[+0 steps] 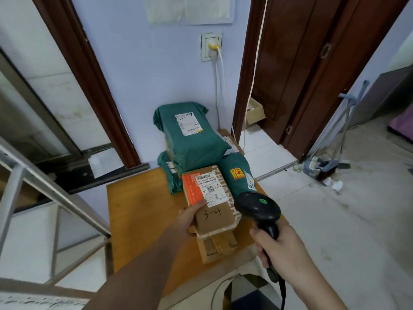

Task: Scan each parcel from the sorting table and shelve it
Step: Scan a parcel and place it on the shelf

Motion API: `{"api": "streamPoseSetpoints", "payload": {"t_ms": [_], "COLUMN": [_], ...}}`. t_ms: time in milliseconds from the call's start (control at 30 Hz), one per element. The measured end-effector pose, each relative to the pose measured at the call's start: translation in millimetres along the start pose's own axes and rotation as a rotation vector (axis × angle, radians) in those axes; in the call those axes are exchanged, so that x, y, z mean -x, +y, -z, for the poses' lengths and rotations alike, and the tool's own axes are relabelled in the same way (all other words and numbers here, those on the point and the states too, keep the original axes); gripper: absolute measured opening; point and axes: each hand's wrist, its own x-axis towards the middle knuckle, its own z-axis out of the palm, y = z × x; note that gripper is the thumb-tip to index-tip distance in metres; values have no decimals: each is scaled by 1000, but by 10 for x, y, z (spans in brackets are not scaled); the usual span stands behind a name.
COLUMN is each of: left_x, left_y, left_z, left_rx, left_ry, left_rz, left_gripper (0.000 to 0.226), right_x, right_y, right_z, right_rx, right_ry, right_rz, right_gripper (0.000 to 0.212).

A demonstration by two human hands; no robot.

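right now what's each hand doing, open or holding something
Left hand: grips the cardboard box by its near left edge.
Right hand: grips the scanner by its handle.

Wooden worktop (138, 211), orange-brown, set against the blue wall. On it, far end: green bagged parcel (166, 168) at the bottom of a stack, another green bagged parcel (240, 175) lying beside it to the right. Near edge: small brown cardboard box (218, 249) flat on the top. Left half bare wood.
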Motion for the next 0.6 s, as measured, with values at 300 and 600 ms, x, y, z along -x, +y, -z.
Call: {"api": "streamPoseSetpoints", "payload": {"t_ms": [300,600], "left_x": [461,972], "left_y": [25,443], "left_z": [195,139], "left_rx": [-82,-190], "left_ry": [-111,-115], "left_rz": [-220,-431], "left_gripper": [115,140], "right_x": [66,176], "right_y": [-151,-361], "right_z": [-114,-314], "right_rx": [14,22], "right_ry": [19,115], "right_rz": [135,276], "right_gripper": [15,9]}}
